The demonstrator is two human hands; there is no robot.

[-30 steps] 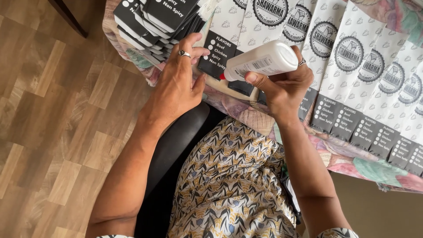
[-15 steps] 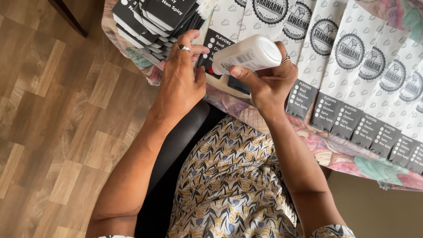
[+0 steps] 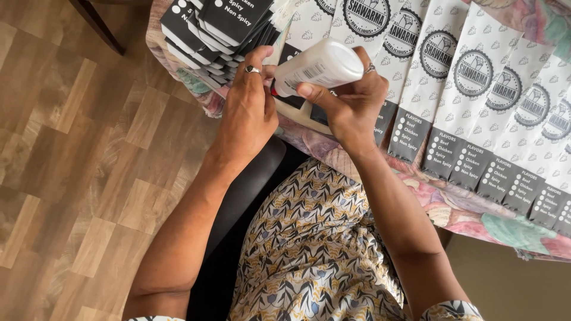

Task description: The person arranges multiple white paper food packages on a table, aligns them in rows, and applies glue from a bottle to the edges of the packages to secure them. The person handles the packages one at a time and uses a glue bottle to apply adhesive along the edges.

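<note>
Wooden floor below, floral tablecloth [image 3: 476,208] w/ rows of white paper sleeves [image 3: 452,95]. Your right hand [image 3: 351,104] wraps fingers around white bottle [image 3: 318,65], tilted above table edge. Left hand [image 3: 247,113] fingertips pinch its nozzle end.

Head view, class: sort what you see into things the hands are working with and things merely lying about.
In use:
white bottle
right hand
left hand
paper sleeve under the bottle's tip

Lying about:
row of printed sleeves
stack of dark sleeves
floral tablecloth
</note>
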